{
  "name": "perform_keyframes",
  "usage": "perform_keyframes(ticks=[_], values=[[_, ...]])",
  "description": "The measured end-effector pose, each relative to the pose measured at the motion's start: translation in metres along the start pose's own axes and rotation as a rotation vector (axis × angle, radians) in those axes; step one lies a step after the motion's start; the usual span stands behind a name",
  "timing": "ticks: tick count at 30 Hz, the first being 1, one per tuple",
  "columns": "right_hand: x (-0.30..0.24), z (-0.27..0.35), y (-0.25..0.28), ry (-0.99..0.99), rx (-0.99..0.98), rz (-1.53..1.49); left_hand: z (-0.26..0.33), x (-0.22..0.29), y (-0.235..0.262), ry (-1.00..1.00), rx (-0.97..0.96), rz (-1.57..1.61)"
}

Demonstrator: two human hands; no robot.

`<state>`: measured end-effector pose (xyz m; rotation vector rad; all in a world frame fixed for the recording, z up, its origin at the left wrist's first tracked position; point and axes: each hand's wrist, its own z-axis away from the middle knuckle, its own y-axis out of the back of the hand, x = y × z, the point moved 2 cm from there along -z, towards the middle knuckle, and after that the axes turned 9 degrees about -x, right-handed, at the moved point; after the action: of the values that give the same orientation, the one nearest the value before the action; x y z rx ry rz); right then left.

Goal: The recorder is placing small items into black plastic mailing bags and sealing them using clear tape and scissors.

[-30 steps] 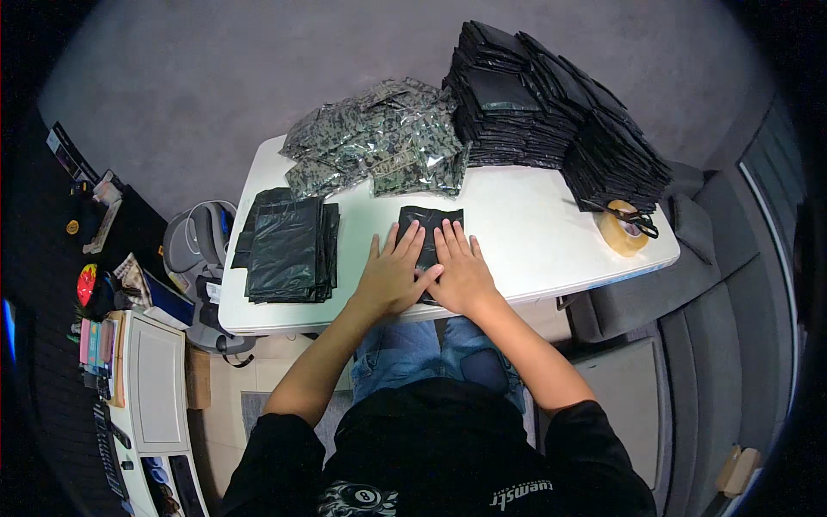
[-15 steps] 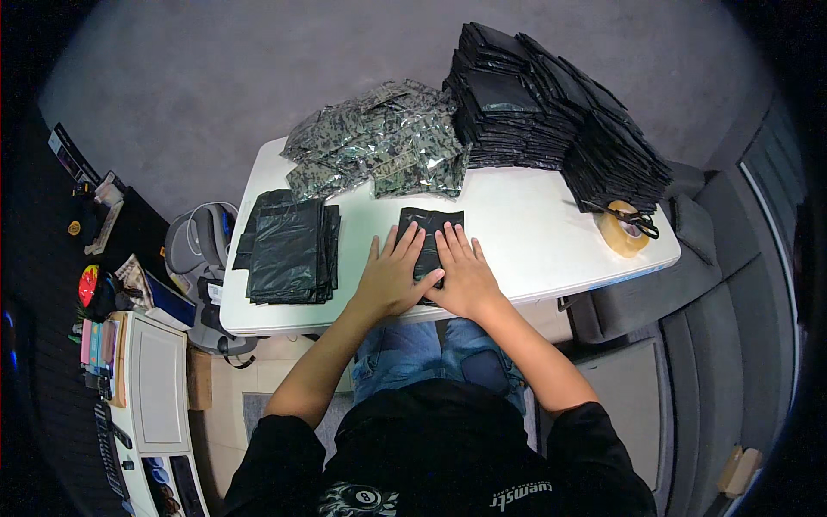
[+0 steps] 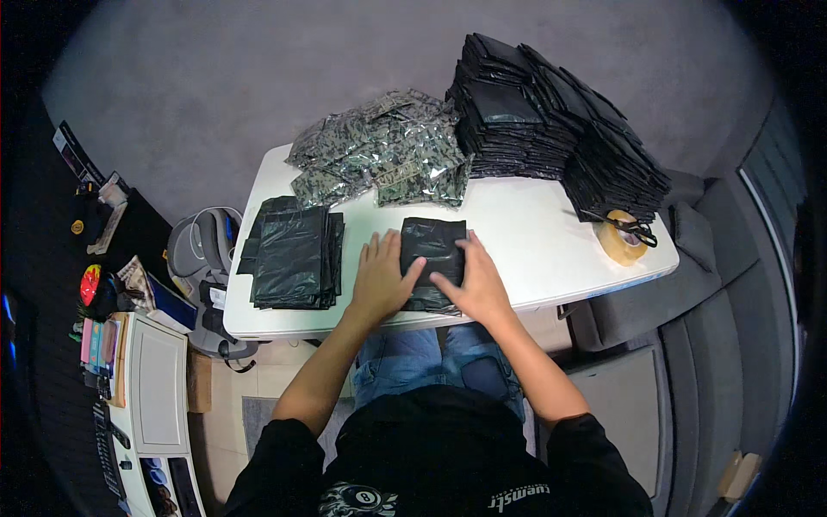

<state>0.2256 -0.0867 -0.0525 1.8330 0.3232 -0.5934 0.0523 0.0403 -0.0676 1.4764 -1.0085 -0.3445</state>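
While both hands press flat, left hand and right hand – fingers spread wide – on black bag, white table

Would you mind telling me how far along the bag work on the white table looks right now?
Done, apparently: tall stacks of flat black packets at the table's far right. In hand: left hand and right hand press flat on one black plastic bag. Seemingly left: the pile of shiny patterned pouches and the stack of black bags on the left.

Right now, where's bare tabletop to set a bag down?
Free: the white table between the black bag under the hands and the tape roll. Crowded: back edge, with camouflage packets and tall black stacks; left holds flat black bags.
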Motion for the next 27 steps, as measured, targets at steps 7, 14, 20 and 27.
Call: perform_keyframes(ticks=[7, 14, 20, 27], values=[[0.059, -0.068, 0.006, -0.349, 0.065, -0.431, -0.053, -0.023, 0.004, 0.306, 0.028, 0.392], [0.066, -0.109, 0.015, -0.347, -0.306, -0.76, -0.087, -0.065, -0.003, 0.307, -0.12, 0.592], [0.034, -0.111, 0.077, 0.082, -0.048, -0.82, -0.1, -0.019, 0.068, -0.051, 0.124, 1.198], [-0.013, -0.047, 0.122, 0.353, -0.108, -0.496, -0.033, -0.007, 0.112, -0.421, 0.184, 0.692]])
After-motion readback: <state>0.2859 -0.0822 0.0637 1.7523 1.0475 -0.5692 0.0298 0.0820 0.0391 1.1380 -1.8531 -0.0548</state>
